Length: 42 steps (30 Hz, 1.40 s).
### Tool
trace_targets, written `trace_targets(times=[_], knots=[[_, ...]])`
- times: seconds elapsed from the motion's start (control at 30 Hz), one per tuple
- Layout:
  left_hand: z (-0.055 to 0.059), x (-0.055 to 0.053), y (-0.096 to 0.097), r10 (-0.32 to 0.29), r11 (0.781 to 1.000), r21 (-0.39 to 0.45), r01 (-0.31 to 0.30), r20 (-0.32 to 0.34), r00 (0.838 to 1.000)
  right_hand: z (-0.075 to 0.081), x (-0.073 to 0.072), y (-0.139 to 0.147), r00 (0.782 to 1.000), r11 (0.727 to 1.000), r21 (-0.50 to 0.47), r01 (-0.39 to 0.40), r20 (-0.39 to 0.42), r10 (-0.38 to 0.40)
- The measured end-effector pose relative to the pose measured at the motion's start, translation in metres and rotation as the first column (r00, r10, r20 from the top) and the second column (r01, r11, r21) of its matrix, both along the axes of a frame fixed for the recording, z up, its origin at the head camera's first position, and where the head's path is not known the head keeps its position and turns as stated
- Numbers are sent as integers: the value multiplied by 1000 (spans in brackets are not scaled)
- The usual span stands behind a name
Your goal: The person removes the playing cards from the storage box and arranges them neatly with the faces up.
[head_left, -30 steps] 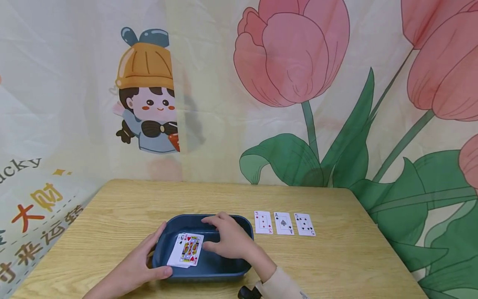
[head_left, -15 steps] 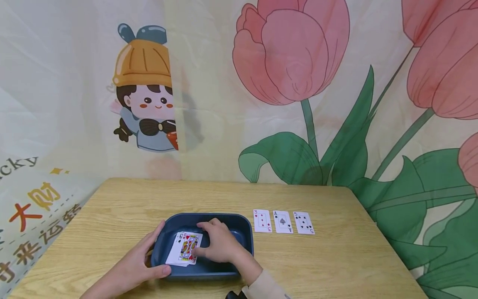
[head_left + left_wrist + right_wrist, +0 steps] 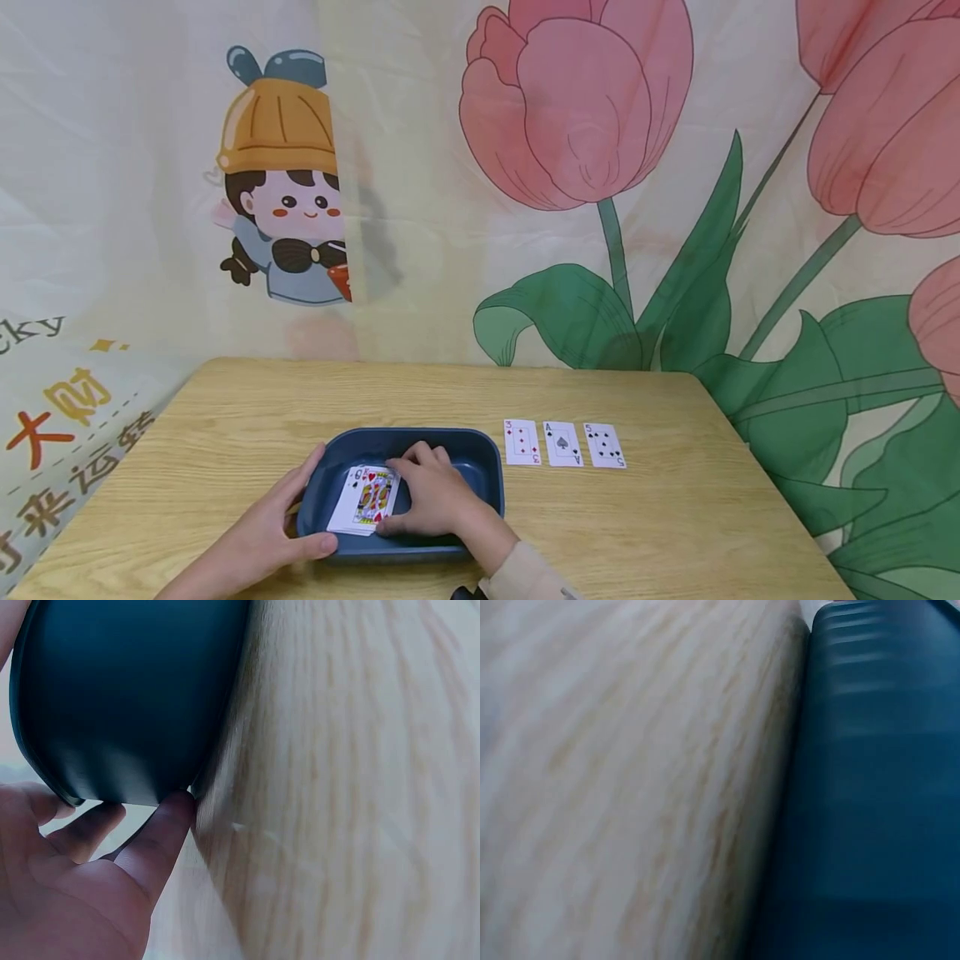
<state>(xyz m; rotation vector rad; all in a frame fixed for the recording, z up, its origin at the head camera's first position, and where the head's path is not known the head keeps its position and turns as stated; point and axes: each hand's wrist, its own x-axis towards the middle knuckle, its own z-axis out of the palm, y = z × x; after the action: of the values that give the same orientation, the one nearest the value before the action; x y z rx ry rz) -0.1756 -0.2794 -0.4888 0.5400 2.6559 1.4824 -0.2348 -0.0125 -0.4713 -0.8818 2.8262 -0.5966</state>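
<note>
**Reaching into the bin for the next card**

Bracing the blue bin (image 3: 480,467) at its near-left corner with the left hand (image 3: 258,542): fingers fairly straight along the outer wall, thumb lying on the near rim, as confirmed in the left wrist view, where fingertips (image 3: 169,817) touch the dark wall (image 3: 127,697). Resting inside the bin, the right hand (image 3: 431,496), fingers curled down beside and onto the right edge of the card stack (image 3: 363,500), thumb near its lower corner; not possible to tell whether a card is actually pinched. Showing face up on top of the stack, a king of hearts, with a black-suited card peeking out beneath. Showing only blurred bin wall and wooden table (image 3: 630,780) in the right wrist view.

Lying farther off, right of the bin and well apart from it, three cards in a face-up row (image 3: 562,443): a red three, an ace of spades, a black five. Judging by this, three cards dealt out, several left in the bin.
</note>
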Motion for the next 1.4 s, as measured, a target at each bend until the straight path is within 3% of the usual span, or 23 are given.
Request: trace_targets(times=[0.17,0.47,0.9,1.2,1.4], knots=[[0,0,-1,1,1000,-1,-1,-6,1000,-1,-1,1,1000,999,39,-16,-20,17],[0,1,-1,-23,999,43,23,3,1000,0,-3,5,999,1000,-1,-15,30,15],[3,0,2,-20,999,49,16,89,996,0,-3,10,998,999,-2,-41,39,41],[-4,4,-1,-8,999,53,6,45,999,-1,-1,9,998,999,-24,-23,56,24],[0,3,1,13,1000,17,-14,64,998,2,0,12,999,999,-15,-43,32,43]])
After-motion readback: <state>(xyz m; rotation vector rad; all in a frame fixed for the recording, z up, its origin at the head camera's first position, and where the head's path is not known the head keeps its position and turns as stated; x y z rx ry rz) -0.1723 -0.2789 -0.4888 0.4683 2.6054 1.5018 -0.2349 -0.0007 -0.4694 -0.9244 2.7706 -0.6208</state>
